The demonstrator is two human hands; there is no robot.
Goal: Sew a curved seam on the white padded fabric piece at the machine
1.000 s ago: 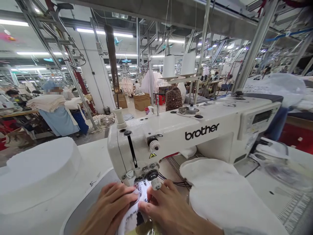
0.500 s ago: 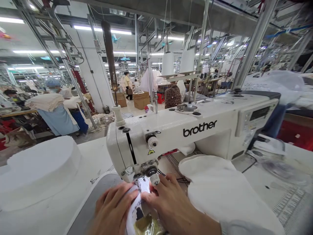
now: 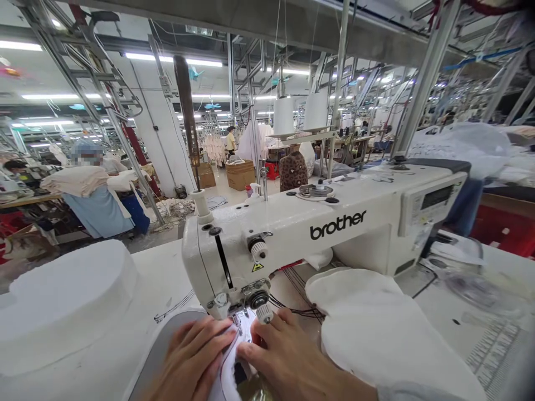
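A white fabric piece point(image 3: 228, 374) with a curved edge lies beneath the presser foot point(image 3: 238, 320) of a white brother sewing machine point(image 3: 284, 236). My left hand point(image 3: 194, 353) rests on the fabric's left side, its fingers stretched out flat towards the foot. On the other side, my right hand point(image 3: 288, 356) has its thumb at the fabric's inner edge and its fingers bent in close to the needle area, below a ribbed white dial point(image 3: 264, 313). The lamp lights the spot between both hands. Parts of the fabric are hidden under my palms.
A thick stack of white cut pieces point(image 3: 75, 289) stands on the left of the table. More white pieces point(image 3: 376, 317) lie under the machine arm, at right. Thread cones point(image 3: 284, 116) stand behind. A person in a blue cap point(image 3: 86, 147) sits at far left.
The fabric has shifted a little between my hands, and less of the yellowish area beneath shows. Both hands stay close to the foot. The view has tilted slightly.
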